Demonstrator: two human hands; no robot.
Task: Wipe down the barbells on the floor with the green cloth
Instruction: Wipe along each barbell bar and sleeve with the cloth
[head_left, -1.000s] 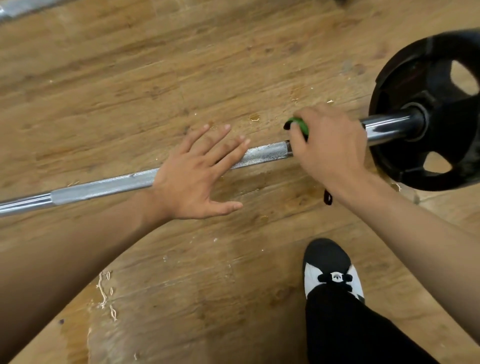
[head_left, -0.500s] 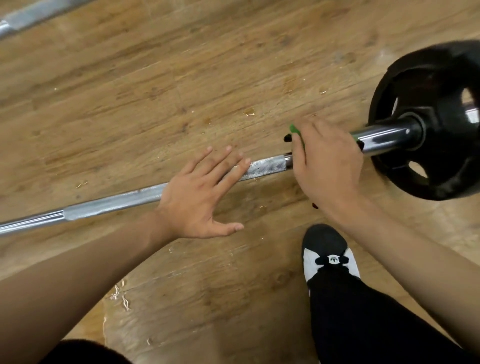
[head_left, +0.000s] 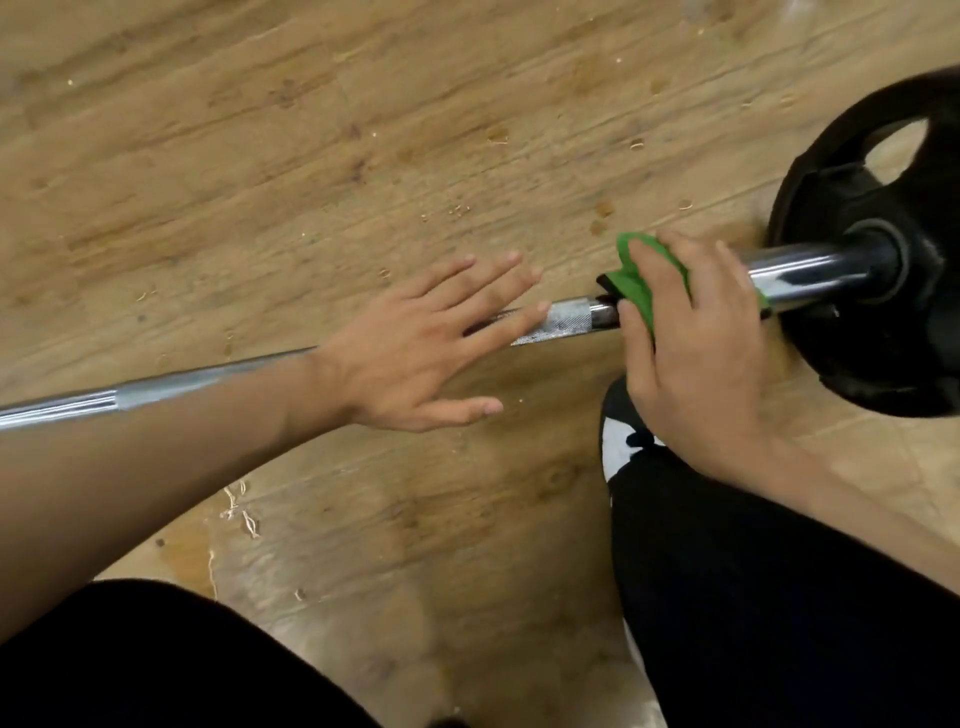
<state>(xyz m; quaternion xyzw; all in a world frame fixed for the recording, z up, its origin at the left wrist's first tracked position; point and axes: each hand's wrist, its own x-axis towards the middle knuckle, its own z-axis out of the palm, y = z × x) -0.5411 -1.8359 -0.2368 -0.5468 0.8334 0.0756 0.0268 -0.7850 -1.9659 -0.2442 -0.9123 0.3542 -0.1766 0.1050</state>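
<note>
A steel barbell (head_left: 566, 319) lies across the wooden floor from the left edge to a black weight plate (head_left: 883, 291) at the right. My right hand (head_left: 691, 358) grips the green cloth (head_left: 636, 288) wrapped over the bar, just left of the chrome sleeve (head_left: 800, 273). Green fabric with a black edge shows between its fingers and thumb. My left hand (head_left: 421, 353) lies flat with straight, spread fingers on the knurled part of the bar, a short gap left of the cloth.
My black-trousered legs fill the bottom of the view, and a black and white shoe (head_left: 621, 447) sits just below my right hand. The wooden floor (head_left: 311, 130) carries small chips and scratches.
The view has dropped closer to the bar and my legs now fill more of it. More green cloth shows at my right hand. The second bar at top left has left the view.
</note>
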